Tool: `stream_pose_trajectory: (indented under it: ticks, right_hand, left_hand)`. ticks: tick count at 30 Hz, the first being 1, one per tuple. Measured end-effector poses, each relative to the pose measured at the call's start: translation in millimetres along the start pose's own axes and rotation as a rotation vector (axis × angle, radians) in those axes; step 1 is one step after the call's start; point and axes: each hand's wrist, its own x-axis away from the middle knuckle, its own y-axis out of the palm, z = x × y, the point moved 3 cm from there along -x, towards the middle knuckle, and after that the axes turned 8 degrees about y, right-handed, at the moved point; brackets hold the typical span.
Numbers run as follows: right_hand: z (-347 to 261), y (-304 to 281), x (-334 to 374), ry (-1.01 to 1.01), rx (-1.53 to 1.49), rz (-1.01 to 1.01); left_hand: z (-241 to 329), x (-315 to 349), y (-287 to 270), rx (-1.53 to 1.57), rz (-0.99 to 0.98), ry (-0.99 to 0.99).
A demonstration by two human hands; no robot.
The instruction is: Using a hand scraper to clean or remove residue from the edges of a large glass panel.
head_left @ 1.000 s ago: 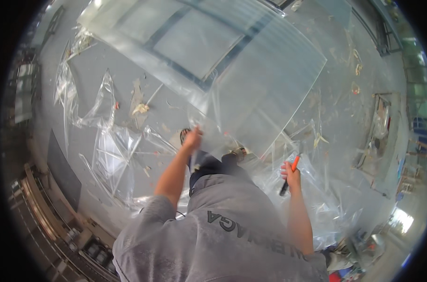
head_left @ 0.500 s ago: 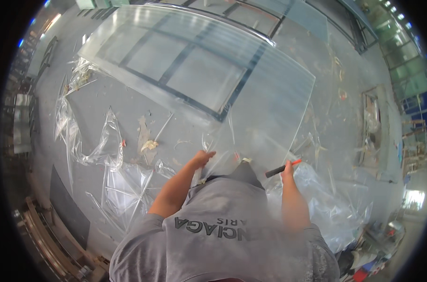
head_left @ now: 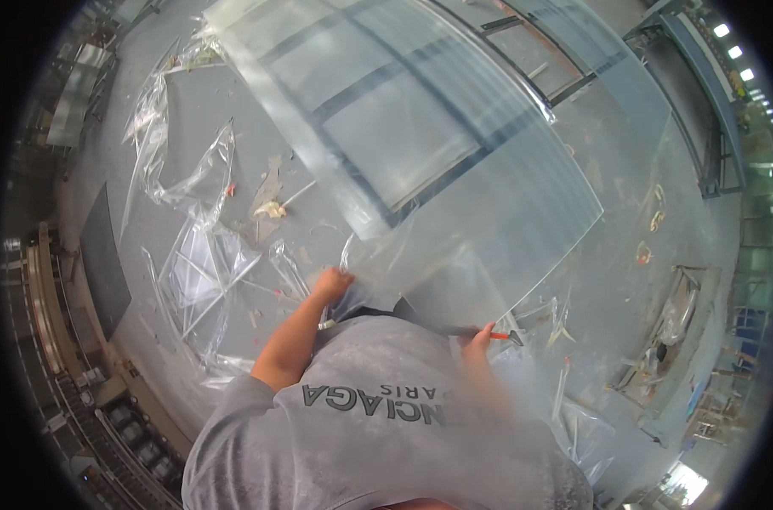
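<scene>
A large clear glass sheet [head_left: 539,195] lies in front of me over a dark metal frame [head_left: 454,174]. My left hand [head_left: 334,282] is closed at the near edge, with a crinkled strip of clear plastic film [head_left: 346,252] rising from its fingers. Nearer the glass's right corner, my right hand [head_left: 478,342] is wrapped around a hand tool [head_left: 500,336] with a dark handle, an orange section and a small grey head. The head points right; its exact kind is unclear.
Crumpled plastic film [head_left: 201,263] and torn scraps [head_left: 270,208] litter the grey floor at left. A dark flat panel [head_left: 106,268] lies farther left, beside a long rail-like machine [head_left: 59,319]. A low metal frame [head_left: 667,348] stands at right, another frame [head_left: 701,102] at far right.
My view has turned, so the glass and floor appear shifted and rotated. My right hand has come closer to my body, and the tool's grey head now shows. The left hand still grips film.
</scene>
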Motion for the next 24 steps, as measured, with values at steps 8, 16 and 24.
stream_pose_trajectory:
  ticks: [8,16,24]
  right_hand:
    - [-21,-11,37,0.035,-0.036,0.001]
    - [-32,-15,54,0.005,-0.013,0.017]
    - [-14,-23,17,-0.001,0.076,0.072]
  left_hand:
    - [-85,43,-89,-0.064,0.342,-0.32]
    - [-338,511,-280,-0.598,0.203,-1.391]
    - [-313,696,-112,0.039,0.144,-1.287]
